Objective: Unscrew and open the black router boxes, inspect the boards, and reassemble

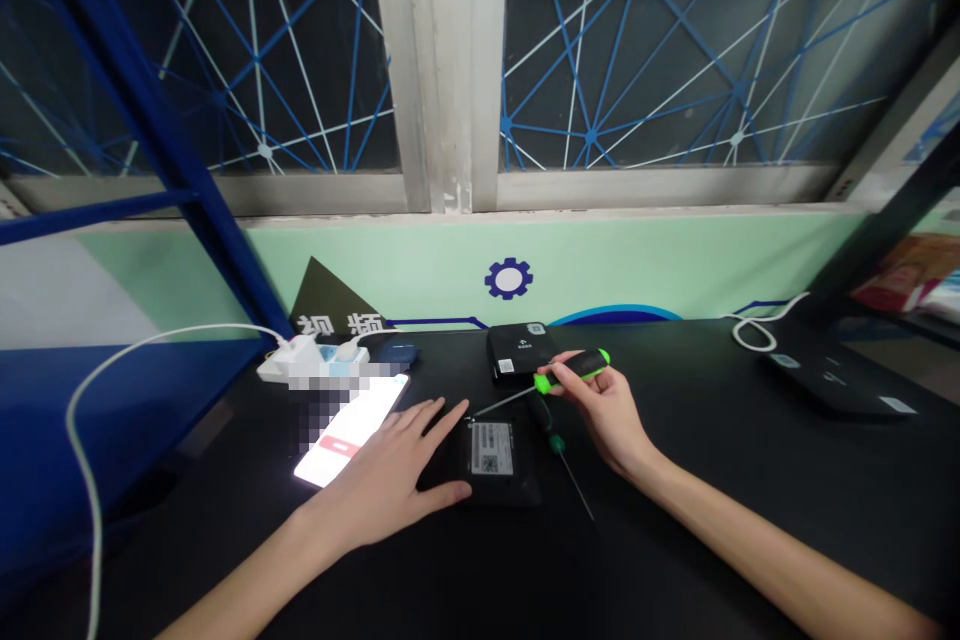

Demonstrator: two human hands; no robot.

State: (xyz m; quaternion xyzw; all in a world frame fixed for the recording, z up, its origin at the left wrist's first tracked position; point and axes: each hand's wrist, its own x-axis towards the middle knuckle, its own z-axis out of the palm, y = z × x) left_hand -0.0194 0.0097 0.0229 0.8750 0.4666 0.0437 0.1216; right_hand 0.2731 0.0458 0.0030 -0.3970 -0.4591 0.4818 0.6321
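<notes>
My right hand [604, 410] is closed around the black and bright-green handle of a screwdriver [574, 370]. Its shaft slants down to the left, and the tip is at the upper left corner of a black box [525, 490] with a white printed label [492, 448]. Small bits show by the tip, too small to name. My left hand [397, 465] lies with fingers spread beside that box, its thumb at the box's left edge. A second screwdriver [557, 444], dark green with a thin shaft, rests on the table right of the box.
A lit phone [352, 435] lies left of my left hand. Behind it are a white power strip [277, 365] with plugs and a cable. Another black box [517, 352] stands at the back, and a flat black device [836, 385] at the right. The black table [712, 420] meets a green wall.
</notes>
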